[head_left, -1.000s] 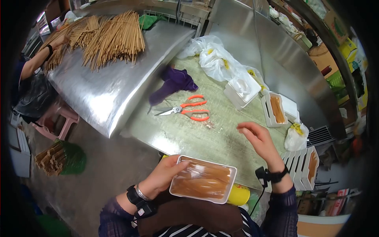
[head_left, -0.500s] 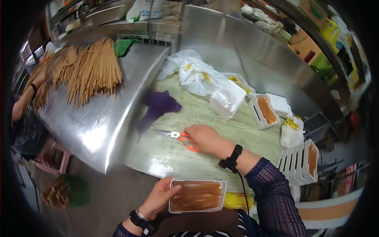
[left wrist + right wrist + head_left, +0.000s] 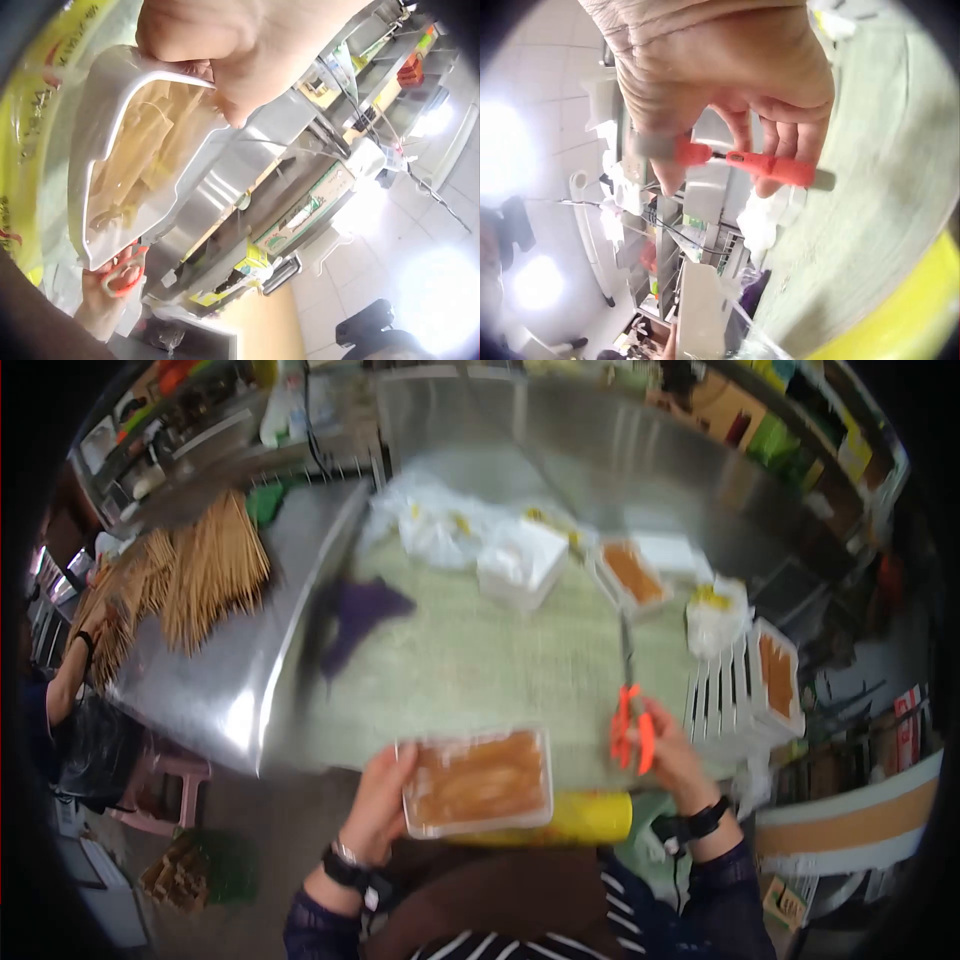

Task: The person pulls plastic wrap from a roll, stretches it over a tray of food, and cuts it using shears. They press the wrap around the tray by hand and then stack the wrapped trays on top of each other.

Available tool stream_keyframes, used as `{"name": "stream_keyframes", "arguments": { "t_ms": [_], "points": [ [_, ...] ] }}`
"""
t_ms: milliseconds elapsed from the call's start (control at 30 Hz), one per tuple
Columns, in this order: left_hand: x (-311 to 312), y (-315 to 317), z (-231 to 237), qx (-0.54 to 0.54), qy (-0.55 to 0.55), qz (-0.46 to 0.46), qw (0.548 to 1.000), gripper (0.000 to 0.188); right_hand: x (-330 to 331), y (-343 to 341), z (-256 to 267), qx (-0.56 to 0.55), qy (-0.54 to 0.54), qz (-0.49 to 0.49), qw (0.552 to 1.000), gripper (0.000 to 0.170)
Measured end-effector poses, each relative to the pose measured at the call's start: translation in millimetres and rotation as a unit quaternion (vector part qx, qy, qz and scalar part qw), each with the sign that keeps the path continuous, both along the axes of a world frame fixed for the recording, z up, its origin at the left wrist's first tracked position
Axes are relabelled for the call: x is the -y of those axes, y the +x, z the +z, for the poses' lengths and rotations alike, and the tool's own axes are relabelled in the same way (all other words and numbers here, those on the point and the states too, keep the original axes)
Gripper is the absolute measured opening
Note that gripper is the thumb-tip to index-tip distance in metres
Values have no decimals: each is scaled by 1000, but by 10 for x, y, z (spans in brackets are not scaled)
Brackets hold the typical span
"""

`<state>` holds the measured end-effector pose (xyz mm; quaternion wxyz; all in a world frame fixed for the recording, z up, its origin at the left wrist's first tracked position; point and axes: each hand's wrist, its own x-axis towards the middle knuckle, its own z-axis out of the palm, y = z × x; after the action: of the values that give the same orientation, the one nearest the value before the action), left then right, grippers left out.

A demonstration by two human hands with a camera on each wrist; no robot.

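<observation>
My left hand (image 3: 376, 804) grips the left end of a white tray (image 3: 478, 826) of brown strips under clear film, thumb over the rim. In the left wrist view the same tray (image 3: 124, 161) is tilted below the left hand (image 3: 225, 45). Orange-handled scissors (image 3: 628, 705) are held by the right hand (image 3: 672, 756), right of the tray, with the blades pointing away from me. In the right wrist view the fingers and thumb of the right hand (image 3: 727, 82) are curled round the scissors' handles (image 3: 772, 166). The scissors do not touch the tray.
On the green tabletop (image 3: 480, 670) are a purple cloth (image 3: 360, 618), plastic bags (image 3: 430, 535), a white box (image 3: 522, 565) and another filled tray (image 3: 632, 572). Several trays (image 3: 765, 680) stand at right. A yellow roll (image 3: 590, 816) lies along the near edge. At left, someone's hand touches sticks (image 3: 215, 565).
The right hand has picked the scissors up from the tabletop and carried them right, turning the blades away from me. The left hand still holds the tray. The head view has shifted.
</observation>
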<state>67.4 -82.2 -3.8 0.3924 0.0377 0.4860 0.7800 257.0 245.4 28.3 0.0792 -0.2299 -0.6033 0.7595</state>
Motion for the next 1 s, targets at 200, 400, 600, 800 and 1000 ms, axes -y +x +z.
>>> {"name": "stream_keyframes", "arguments": {
  "t_ms": [200, 400, 600, 800, 1000],
  "points": [
    [-545, -205, 420, -74, -8, -24, 997, 34, 11, 883, 559, 27, 356, 46, 933, 58],
    [-756, -419, 593, -104, 18, -26, 994, 34, 68, 1144, 773, 127, 574, 129, 798, 60],
    [-774, -478, 609, -58, 22, -24, 998, 31, 102, 802, 584, 84, 571, 228, 784, 59],
    [-710, -614, 574, -62, 48, -66, 995, 37, 288, 336, 556, 108, 540, 344, 760, 56],
    [-750, -633, 652, -11, 63, 2, 998, 36, 582, -87, 415, 52, 553, 347, 756, 55]
  ]
}}
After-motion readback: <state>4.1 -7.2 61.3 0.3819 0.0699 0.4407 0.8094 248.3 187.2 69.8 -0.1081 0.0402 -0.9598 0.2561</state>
